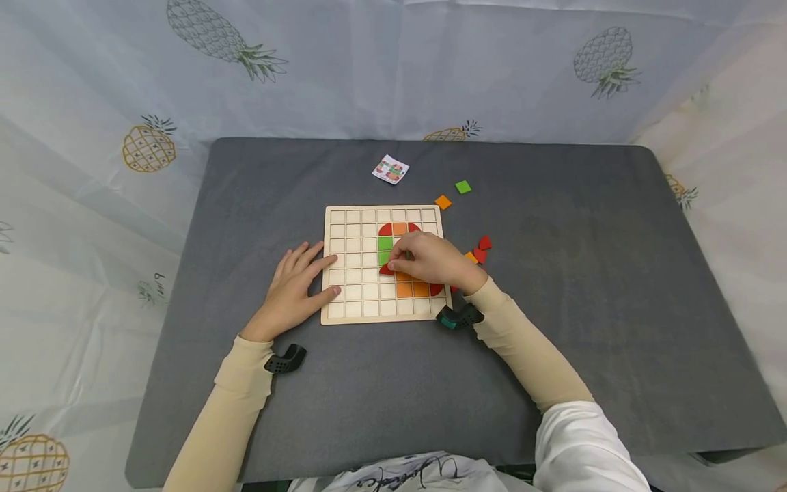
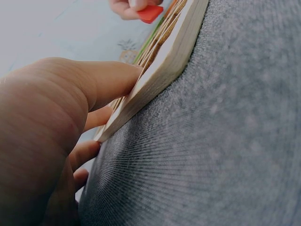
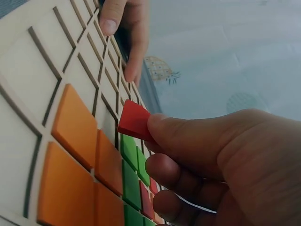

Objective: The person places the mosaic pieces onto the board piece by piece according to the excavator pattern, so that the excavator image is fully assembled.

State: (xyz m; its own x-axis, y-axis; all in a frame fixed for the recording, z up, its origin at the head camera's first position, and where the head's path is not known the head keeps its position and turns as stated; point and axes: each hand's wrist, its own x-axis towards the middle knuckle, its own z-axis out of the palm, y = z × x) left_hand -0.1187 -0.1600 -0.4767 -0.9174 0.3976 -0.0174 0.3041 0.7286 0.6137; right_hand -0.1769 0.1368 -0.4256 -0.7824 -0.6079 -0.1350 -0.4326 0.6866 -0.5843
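Fabric (image 1: 344,68) printed with pineapples is hung beyond the far edge of the table (image 1: 584,328) and along its sides. The rounded tabletop is covered in dark grey; its ribbed weave is made plain only by the left wrist view, since it is shown as almost smooth from the head. On it, near the middle, a pale gridded board (image 1: 369,318) is laid flat, its thick edge likewise displayed best from the left wrist.

The board's left edge is touched by the thumb and index finger of the left hand (image 1: 292,294), whose fingers are spread apart with nothing gripped. Over the filled part of the grid is held the right hand (image 1: 436,258), its thumb and fingertips pinched on a red piece (image 3: 134,120). By the right wrist view this piece is shown tilted above the cells, near seated orange squares (image 3: 74,127) and green squares (image 3: 131,184) partly hidden from the head. Whether the board is touched by it cannot be told.

Beyond the board, a printed card (image 1: 390,169) is seen only from the head, as are loose red pieces (image 1: 479,255) to the right.
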